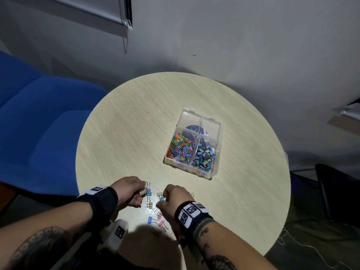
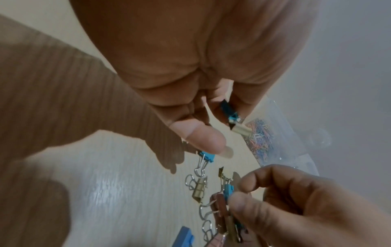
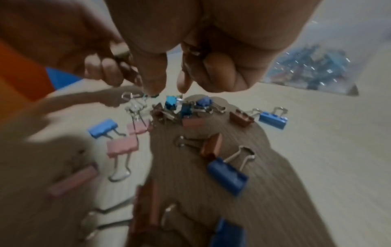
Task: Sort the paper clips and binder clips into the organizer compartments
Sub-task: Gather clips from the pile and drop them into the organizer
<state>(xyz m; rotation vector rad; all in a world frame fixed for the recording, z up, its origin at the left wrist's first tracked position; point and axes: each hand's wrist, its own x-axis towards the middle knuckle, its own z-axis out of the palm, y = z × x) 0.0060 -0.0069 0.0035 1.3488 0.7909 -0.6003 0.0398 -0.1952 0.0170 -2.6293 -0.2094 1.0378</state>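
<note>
Both hands low over the near edge of the round table, close together but not touching. Left hand curled, pinching a beige and a blue binder clip between thumb and fingers. Right hand curled too, clamped on a teal binder clip just above the loose binder clips scattered below the wrists. Organizer well apart, far and to the right: paper clips heaped in the near left compartment, small binder clips in the near right, both far compartments looking bare.

Likely trouble:
- Several clips bunched in one pinch; a wire handle snagging another and dragging a stray along, then dropping it mid-carry.
- Loose ones near the table's rim; a sweeping wrist probably knocking some off.
- A careless drop landing in the paper clip side.
</note>
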